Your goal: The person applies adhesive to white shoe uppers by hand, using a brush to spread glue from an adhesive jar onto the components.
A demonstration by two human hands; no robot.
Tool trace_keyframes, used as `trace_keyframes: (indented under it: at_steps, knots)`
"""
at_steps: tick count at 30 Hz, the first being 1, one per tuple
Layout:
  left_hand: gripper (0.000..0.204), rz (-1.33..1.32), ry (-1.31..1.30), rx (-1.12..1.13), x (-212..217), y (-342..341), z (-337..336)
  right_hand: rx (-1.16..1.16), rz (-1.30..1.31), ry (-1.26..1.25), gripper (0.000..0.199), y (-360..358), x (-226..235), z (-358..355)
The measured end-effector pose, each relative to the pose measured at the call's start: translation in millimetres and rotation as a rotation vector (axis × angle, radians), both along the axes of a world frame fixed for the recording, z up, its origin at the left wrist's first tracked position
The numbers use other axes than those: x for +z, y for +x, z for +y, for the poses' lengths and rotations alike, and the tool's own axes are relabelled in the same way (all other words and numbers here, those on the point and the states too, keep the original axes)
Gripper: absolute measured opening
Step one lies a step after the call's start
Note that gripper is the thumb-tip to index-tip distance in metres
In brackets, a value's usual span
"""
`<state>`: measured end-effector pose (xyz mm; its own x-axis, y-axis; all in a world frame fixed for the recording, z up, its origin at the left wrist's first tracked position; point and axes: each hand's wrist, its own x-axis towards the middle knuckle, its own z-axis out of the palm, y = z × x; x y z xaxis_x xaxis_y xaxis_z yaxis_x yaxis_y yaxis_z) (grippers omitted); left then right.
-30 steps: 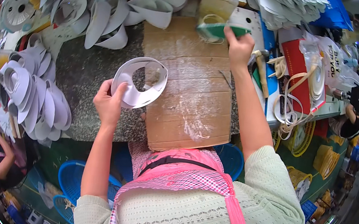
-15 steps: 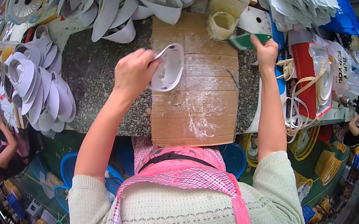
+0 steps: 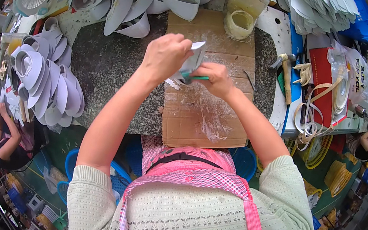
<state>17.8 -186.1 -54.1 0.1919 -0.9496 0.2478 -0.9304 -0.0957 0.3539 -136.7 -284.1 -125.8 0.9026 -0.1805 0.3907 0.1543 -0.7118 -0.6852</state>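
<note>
Nearest, I have the right hand (image 3: 216, 79) pinching a flat green tool (image 3: 201, 78) between thumb and fingers, its edge up against the white curved piece (image 3: 195, 59). The left hand (image 3: 166, 58) is closed on that piece, back upward, so I can't see how its fingertips sit. The piece hangs over the cardboard sheet (image 3: 191, 130), turned nearly edge-on to me. I judge this one part-worked: tool and piece are together, but how much of its surface is done I can't tell. Farther out stand the yellowish tub (image 3: 238, 31), the left stack of white pieces (image 3: 43, 81) and the far heap of white pieces (image 3: 133, 9); whether those are finished or waiting, I can't say.

Half a second ago the tool was out beside the tub, well apart from the piece; now both hands meet over the cardboard.
</note>
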Motion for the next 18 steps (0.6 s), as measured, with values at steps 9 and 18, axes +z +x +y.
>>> trace_keyframes:
  at_steps: [9, 18]
  knots:
    - [0.011, 0.178, -0.199, 0.156, -20, -19, 54, 0.032, 0.098, 0.161, 0.012, -5, 9, 7]
    - [0.013, 1.075, -0.192, 0.838, -73, -47, 145, -0.072, 0.002, 0.278, 0.015, -10, 6, 43]
